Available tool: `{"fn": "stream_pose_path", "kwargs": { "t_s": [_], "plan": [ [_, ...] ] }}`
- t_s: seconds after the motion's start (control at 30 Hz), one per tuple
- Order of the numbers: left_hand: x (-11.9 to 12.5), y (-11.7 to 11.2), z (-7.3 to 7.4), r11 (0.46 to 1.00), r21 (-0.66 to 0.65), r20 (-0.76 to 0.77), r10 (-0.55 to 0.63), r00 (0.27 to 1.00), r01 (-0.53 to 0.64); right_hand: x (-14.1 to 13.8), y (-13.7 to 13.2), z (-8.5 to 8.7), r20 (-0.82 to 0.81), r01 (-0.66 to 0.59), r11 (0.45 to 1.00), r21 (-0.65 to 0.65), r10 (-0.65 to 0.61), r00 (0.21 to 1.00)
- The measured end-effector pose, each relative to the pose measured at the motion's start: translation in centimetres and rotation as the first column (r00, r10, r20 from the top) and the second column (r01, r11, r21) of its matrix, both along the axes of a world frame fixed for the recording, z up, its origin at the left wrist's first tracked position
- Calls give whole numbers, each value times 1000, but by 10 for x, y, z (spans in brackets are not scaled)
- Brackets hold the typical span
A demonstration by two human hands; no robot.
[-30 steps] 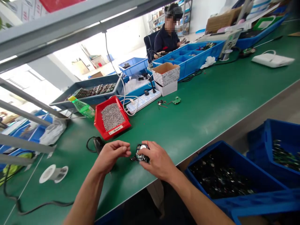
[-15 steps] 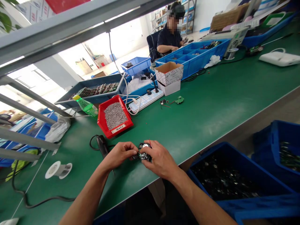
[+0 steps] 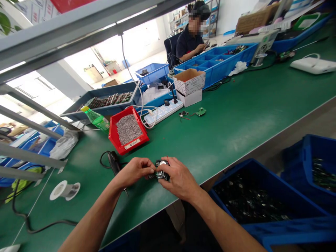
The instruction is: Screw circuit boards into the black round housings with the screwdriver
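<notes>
Over the front of the green bench, my right hand (image 3: pixel 180 178) is closed around a small round black electronic assembly (image 3: pixel 162 168) with a silvery disc and a thin red wire. My left hand (image 3: pixel 138 171) pinches at the assembly's left edge, thumb against forefinger. A small dark piece with a bit of green shows at those fingertips; its kind is too small to make out. Behind my left wrist lies a black-handled power screwdriver (image 3: pixel 114 162), its metal tip poking out below the wrist.
A red bin (image 3: pixel 128 129) of small metal screws stands ahead, beside a power strip (image 3: pixel 164 113) and green bottle (image 3: pixel 98 120). A small circuit board (image 3: pixel 201 111) lies further back. Wire spool (image 3: pixel 65 190) at left; blue crates (image 3: pixel 262 220) below right. A co-worker (image 3: pixel 190 38) sits across.
My left hand and forearm have shifted slightly left, showing more of the screwdriver tip. My right hand stays around the assembly. The co-worker's hand has risen.
</notes>
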State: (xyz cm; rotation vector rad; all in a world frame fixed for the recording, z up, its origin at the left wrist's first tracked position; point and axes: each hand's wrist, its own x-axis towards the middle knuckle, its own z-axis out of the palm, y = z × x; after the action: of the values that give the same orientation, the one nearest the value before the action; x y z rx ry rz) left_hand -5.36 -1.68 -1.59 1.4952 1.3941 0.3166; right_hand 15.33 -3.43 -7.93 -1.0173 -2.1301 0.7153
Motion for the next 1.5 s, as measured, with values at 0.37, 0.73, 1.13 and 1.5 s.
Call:
{"fn": "stream_pose_path", "kwargs": {
  "t_s": [0.37,0.73,1.13,1.5],
  "plan": [
    [4,16,5,985,-160,2,-68,998,67,-2,0,-4,6,0,1000,3,0,1000],
    [-14,38,22,988,146,-166,-18,986,42,2,0,4,-43,-8,999,-38,7,999],
    [-69,140,-1,763,640,-543,533,649,-91,3,0,2,-73,-9,999,-46,6,997],
    [-75,127,-3,660,708,-317,617,720,-253,1,0,2,-88,3,998,-59,-9,996]
  ]
}}
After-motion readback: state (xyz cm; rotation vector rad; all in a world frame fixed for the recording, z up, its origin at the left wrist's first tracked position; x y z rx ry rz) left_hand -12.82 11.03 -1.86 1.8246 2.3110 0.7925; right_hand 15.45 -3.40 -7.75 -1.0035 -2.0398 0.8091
